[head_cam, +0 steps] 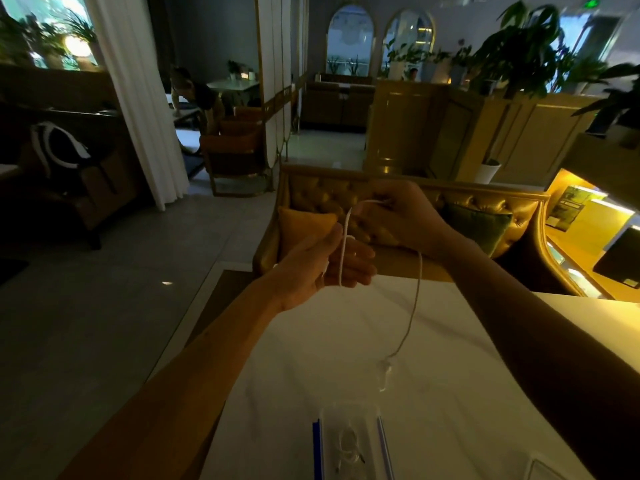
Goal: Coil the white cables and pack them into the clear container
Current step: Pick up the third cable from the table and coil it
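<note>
A white cable point(417, 289) is held up above the white table point(450, 393). My left hand point(322, 268) has the cable wound around its fingers and grips it. My right hand point(401, 216), a little higher and to the right, pinches the same cable. From there the cable hangs down in a curve, and its plug end point(384, 370) dangles just above the tabletop. The clear container point(349, 441) lies at the table's near edge with blue side clips. Another coiled white cable point(348, 445) lies inside it.
A gold tufted sofa point(485, 206) with cushions stands just beyond the table. A lit yellow counter point(588, 244) is at the right. A clear lid-like piece point(543, 471) lies at the table's lower right. Farther back at the left, a person bends over a table.
</note>
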